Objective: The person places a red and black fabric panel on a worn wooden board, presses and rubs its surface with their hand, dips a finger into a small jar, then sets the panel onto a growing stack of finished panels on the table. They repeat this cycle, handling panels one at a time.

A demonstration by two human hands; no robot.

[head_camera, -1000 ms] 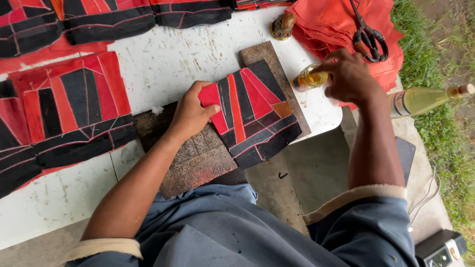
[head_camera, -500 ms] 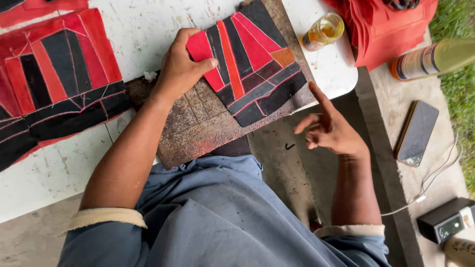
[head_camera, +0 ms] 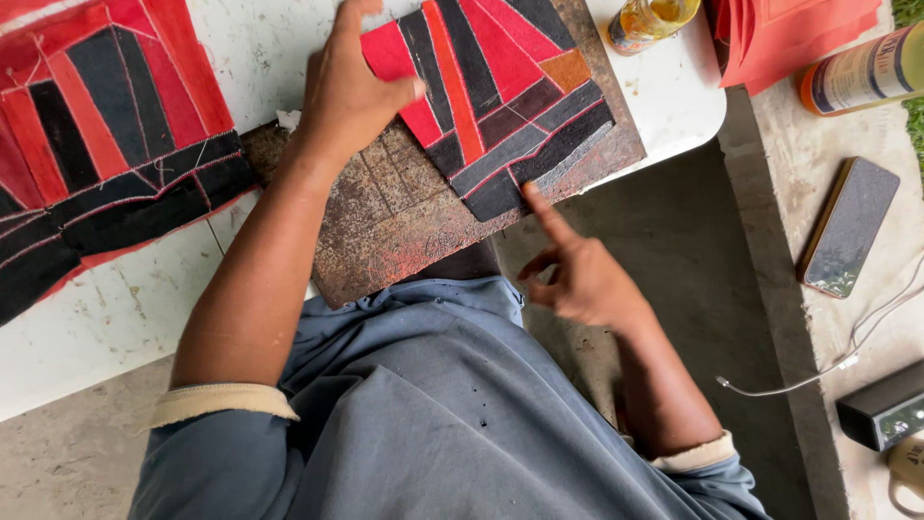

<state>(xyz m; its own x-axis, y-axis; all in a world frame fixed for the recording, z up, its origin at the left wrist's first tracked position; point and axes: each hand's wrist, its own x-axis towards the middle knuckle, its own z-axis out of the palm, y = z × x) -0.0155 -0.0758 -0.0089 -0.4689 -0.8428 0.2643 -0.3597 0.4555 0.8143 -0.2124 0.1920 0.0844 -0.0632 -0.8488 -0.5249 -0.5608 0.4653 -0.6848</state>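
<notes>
A patchwork piece [head_camera: 510,91] of red, black and orange strips lies on a worn brown board [head_camera: 385,217] at the edge of a white table [head_camera: 115,308]. My left hand [head_camera: 351,91] presses flat on the piece's upper left red corner, thumb spread over it. My right hand [head_camera: 573,265] is below the board, its index finger stretched out and touching the lower black edge of the piece; the other fingers are curled and hold nothing.
A larger red and black patchwork [head_camera: 96,135] lies on the table at left. A small jar of yellow liquid [head_camera: 650,19], red cloth [head_camera: 789,34] and a bottle [head_camera: 861,72] sit at top right. A phone [head_camera: 847,226], a cable [head_camera: 847,361] and a dark box [head_camera: 885,409] lie on the concrete at right.
My right hand left the small jar at the table's far right, dropped down beside the board, then pointed its index finger onto the piece's lower edge. The left hand stayed pressed on the piece.
</notes>
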